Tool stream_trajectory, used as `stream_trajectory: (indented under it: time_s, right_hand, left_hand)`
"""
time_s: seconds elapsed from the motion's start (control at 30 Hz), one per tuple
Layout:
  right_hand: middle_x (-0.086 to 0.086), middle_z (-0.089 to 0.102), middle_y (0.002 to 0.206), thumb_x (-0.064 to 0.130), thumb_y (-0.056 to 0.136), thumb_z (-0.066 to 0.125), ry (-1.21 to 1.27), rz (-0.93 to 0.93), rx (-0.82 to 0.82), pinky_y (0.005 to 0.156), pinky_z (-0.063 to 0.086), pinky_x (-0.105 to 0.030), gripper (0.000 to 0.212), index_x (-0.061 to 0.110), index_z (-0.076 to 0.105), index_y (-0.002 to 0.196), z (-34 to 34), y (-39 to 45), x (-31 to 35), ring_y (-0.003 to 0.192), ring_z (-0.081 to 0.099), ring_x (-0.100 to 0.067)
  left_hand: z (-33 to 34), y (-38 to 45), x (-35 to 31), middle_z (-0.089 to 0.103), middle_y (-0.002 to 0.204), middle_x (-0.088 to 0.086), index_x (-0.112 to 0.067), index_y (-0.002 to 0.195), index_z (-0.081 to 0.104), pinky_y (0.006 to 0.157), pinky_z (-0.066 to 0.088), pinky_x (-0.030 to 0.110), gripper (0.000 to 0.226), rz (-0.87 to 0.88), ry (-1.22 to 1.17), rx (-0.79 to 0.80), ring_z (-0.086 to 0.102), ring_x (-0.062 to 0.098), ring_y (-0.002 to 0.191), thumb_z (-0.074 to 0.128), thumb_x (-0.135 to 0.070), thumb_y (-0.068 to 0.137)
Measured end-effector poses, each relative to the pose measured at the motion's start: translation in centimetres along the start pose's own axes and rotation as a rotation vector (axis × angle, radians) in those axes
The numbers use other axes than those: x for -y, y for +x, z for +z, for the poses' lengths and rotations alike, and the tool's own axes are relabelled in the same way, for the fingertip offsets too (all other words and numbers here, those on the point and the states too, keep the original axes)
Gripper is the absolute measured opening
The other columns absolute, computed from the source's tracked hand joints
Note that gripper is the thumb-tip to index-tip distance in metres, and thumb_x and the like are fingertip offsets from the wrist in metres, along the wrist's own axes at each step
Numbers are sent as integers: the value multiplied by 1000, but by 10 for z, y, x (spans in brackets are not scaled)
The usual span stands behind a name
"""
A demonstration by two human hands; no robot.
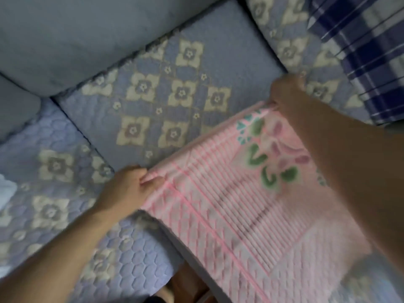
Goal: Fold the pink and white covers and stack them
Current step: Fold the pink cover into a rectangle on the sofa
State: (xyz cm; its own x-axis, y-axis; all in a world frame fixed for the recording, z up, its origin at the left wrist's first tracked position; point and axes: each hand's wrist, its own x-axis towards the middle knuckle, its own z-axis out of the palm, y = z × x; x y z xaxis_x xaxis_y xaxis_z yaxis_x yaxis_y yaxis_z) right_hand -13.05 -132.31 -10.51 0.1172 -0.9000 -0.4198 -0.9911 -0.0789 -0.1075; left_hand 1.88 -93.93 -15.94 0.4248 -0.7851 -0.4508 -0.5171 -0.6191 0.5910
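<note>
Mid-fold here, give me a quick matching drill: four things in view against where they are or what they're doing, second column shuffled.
1. left hand
2. right hand
3. pink cover
4. blue plaid cloth

A. lies at the upper right on the sofa
B. pinches the cover's far right corner
C. is held stretched over the sofa's front edge
D. grips the cover's near left corner

Pairs: 1-D, 2-B, 3-C, 4-A
</note>
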Motion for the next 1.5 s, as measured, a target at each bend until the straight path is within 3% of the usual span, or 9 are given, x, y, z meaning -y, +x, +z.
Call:
stream_trajectory:
  time_s: [0.13,0.27,0.43,0.53,0.7,0.93,1.2,1.4,1.5]
  right_hand:
    - [-24,63,104,7,100,52,-262,-172,-100,94,42,-38,28,-5,60,124,-71,-29,35,122,56,-39]
    - [-18,53,84,9,99,52,-132,-91,-151,76,41,-36,16,-4,62,101,-109,-68,-25,75,51,-29]
    - [7,54,77,8,91,51,826,382,-89,58,55,-19,18,20,54,104,-71,-118,-224,63,51,-6]
    - [13,59,48,4,86,54,1012,543,-29,62,55,-22,16,18,56,94,-8,-147,-342,58,58,-7]
    - [-4,67,93,35,71,83,1356,563,276,66,53,-31,45,21,71,112,90,-157,-429,81,65,-19]
    - [-9,61,82,13,87,62,1241,460,98,55,53,-30,21,7,62,108,69,-156,-430,66,60,-20]
    - [-22,68,105,21,72,63,1159,582,117,61,52,-40,38,6,61,107,99,-149,-471,83,69,-35]
    - [-7,70,88,34,85,72,1299,480,269,76,58,-36,36,9,65,110,98,-180,-472,81,70,-23]
    - [-8,66,83,27,91,68,1274,398,415,79,56,-37,26,8,66,108,117,-228,-475,74,65,-20]
  left_hand:
    - [-79,-5,-37,38,66,1,-7,73,40,51,28,31,49,50,1,8,37,15,54,77,-38,82]
    - [-80,-66,-101,44,65,-5,-24,85,40,48,29,22,34,81,10,286,38,5,48,73,-30,83]
    - [54,-151,-156,45,75,-6,-33,88,30,56,39,34,26,258,60,506,46,14,64,53,-29,77]
    - [168,-197,-162,53,95,-6,-32,100,38,74,46,36,26,304,182,451,56,23,88,52,-24,80]
    - [280,-239,-158,58,97,-2,-20,108,62,66,54,39,48,310,444,269,60,23,86,78,-14,64]
    - [271,-282,-180,54,97,5,-9,118,66,61,53,37,46,345,412,-110,56,25,78,71,-9,73]
    - [350,-304,-187,45,114,-4,-24,131,47,67,57,35,59,201,480,104,57,19,95,78,-27,80]
    - [355,-300,-184,48,117,1,-21,131,51,81,54,39,48,197,416,14,51,25,107,64,-40,89]
    - [344,-311,-179,50,112,4,-10,119,57,90,48,41,43,-159,79,-240,51,28,108,71,-36,87]
